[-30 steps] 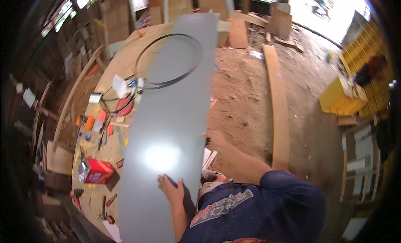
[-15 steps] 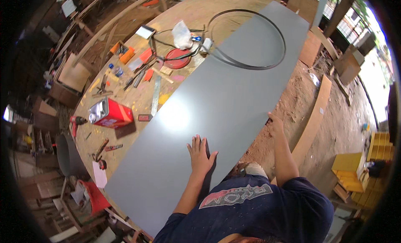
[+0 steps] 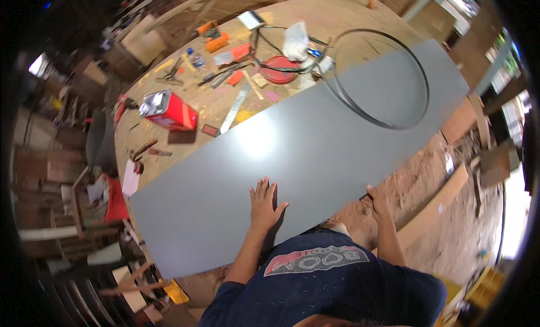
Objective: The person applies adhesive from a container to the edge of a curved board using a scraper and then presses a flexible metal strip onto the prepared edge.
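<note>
A long grey panel (image 3: 304, 152) lies across the table, its near edge close to my body. My left hand (image 3: 265, 206) rests flat on its upper face, fingers stretched and thumb out to the side. At the near edge, to the right, my right hand (image 3: 379, 203) has its thumb or forefinger on the rim. The other fingers curl below the panel and are partly hidden. A small dark piece (image 3: 364, 197) shows beside that fingertip; whether it is held is unclear. A large loop of thin dark strip (image 3: 426, 91) lies over the panel's far right part.
On the wooden table (image 3: 216, 105) stand a red can (image 3: 179, 114), a red disc (image 3: 279, 71), a metal ruler (image 3: 235, 107), a white plastic bag (image 3: 296, 43) and hand tools. A red drill (image 3: 122, 106) lies at the left edge. A long board (image 3: 433, 212) lies on the earth floor.
My view has turned, so the panel and table appear swung clockwise. My left hand stays flat on the panel and my right hand stays at its near edge.
</note>
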A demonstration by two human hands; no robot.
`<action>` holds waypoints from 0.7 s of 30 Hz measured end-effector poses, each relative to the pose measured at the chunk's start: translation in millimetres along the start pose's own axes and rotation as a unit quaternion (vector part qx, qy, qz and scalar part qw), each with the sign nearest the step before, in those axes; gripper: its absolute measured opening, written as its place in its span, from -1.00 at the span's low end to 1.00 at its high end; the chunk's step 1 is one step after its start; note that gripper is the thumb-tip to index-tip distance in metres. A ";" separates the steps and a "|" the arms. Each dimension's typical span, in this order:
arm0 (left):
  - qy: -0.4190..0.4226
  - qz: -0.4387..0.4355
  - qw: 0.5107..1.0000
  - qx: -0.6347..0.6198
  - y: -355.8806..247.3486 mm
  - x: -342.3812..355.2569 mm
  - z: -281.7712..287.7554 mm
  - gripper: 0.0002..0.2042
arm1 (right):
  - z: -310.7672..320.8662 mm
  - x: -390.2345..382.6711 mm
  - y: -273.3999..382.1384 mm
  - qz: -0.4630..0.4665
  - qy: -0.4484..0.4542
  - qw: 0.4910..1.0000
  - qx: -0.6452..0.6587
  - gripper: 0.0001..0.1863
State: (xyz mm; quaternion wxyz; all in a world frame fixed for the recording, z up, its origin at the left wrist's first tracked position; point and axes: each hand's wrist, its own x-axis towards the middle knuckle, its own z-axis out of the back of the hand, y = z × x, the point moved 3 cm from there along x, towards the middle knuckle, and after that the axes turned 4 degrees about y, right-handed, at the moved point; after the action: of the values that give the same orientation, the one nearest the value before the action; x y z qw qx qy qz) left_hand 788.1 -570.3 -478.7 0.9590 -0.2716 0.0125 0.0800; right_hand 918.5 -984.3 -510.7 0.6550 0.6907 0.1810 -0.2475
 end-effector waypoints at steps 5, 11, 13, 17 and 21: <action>-0.005 0.078 0.997 0.026 -30.1 11.9 -10.3 -0.21 | 33.0 27.6 46.7 -0.084 0.203 0.945 -0.241 -0.61; -0.018 0.151 0.988 0.034 -51.5 10.8 -20.0 -0.26 | 32.4 52.3 92.4 -0.248 0.285 0.837 -0.396 -0.47; -0.037 0.164 0.985 0.040 -55.2 5.0 -30.2 -0.26 | 34.0 73.8 94.3 -0.142 0.358 0.717 -0.581 -0.50; -0.091 0.164 0.980 0.062 -60.5 0.6 -46.7 -0.30 | -20.3 68.4 100.8 0.070 0.389 0.722 -0.568 -0.62; -0.153 0.147 0.977 -0.010 -72.5 -0.4 -37.7 -0.36 | -80.5 46.7 78.1 0.386 0.242 0.761 -0.462 -0.74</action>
State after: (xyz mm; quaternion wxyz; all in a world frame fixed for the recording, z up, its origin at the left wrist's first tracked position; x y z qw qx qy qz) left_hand 800.1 -650.9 -473.2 0.9246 -0.2608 -0.0950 0.2608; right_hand 1009.7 -913.7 -472.4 0.8690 0.3533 0.1443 0.3151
